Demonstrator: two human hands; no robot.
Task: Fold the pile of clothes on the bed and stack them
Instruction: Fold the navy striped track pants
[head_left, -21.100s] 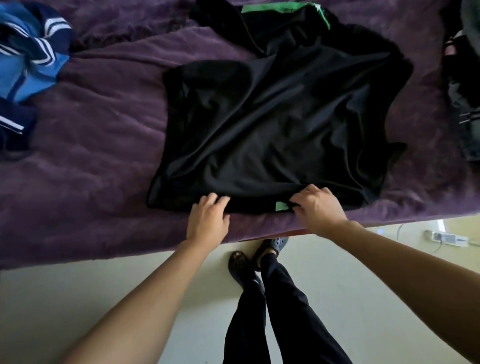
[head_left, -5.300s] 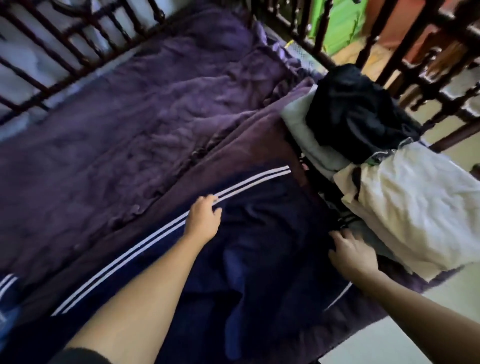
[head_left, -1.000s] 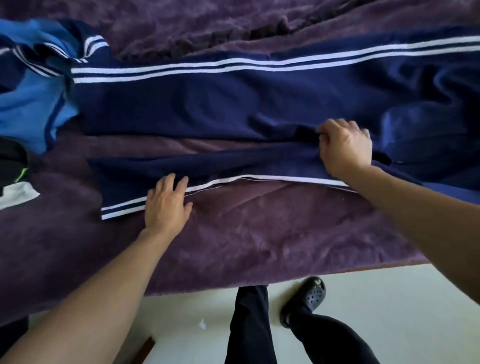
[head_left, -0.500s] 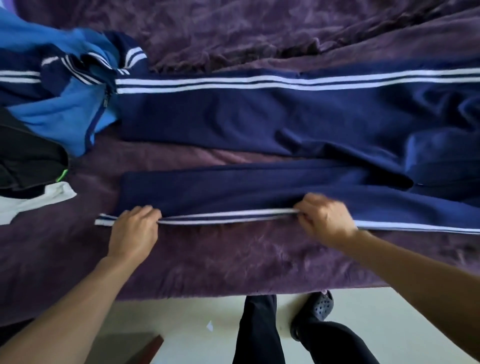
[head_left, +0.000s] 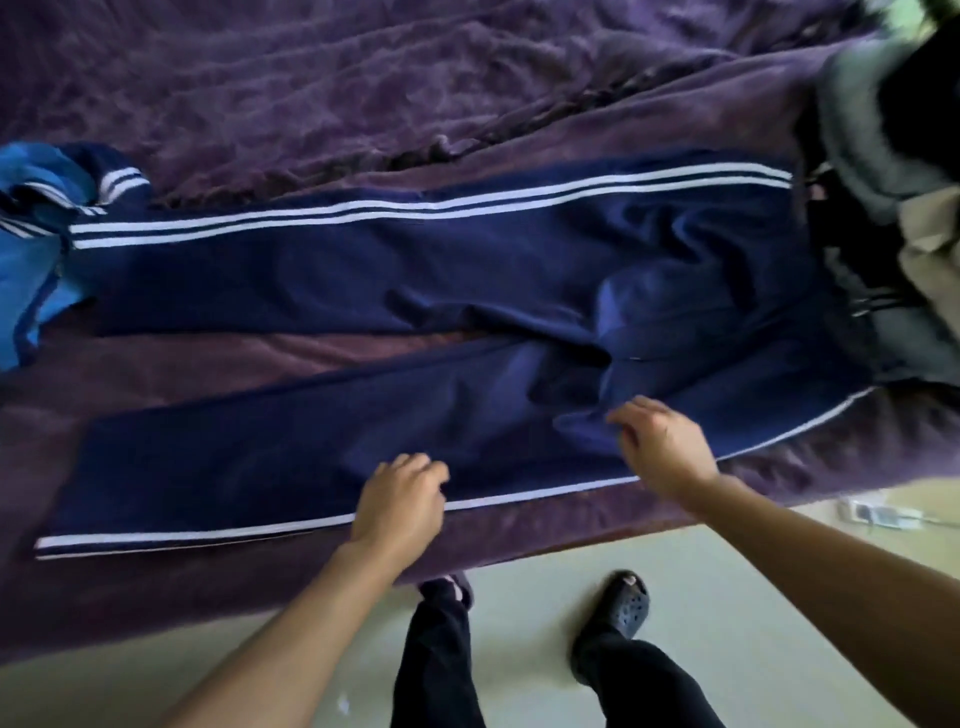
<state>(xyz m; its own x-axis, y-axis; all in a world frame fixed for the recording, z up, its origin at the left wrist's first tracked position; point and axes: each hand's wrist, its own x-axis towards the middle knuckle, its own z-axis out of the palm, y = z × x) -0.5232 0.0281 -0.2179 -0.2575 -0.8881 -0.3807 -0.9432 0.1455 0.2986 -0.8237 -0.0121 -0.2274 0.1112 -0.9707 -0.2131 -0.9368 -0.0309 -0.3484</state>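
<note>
Navy track pants (head_left: 363, 270) with white side stripes lie spread lengthwise on the purple blanket (head_left: 311, 78), legs pointing left and waist to the right. The near leg (head_left: 234, 457) runs along the bed's front edge. My left hand (head_left: 400, 504) rests on that leg's striped edge with its fingers loosely curled, and the cloth under it lies flat. My right hand (head_left: 665, 447) is over the crumpled seat of the pants, fingers loosely bent, with nothing between them. The frame is motion-blurred.
A blue and navy striped jacket (head_left: 26, 270) lies bunched at the left edge. A pile of grey, black and cream clothes (head_left: 893, 156) sits at the far right. Below the bed edge are the pale floor, my legs and a dark sandal (head_left: 626, 608).
Both hands have let go of the near leg's striped edge and shifted right. The near leg now lies flatter and straighter, and my view has swung right toward the pile.
</note>
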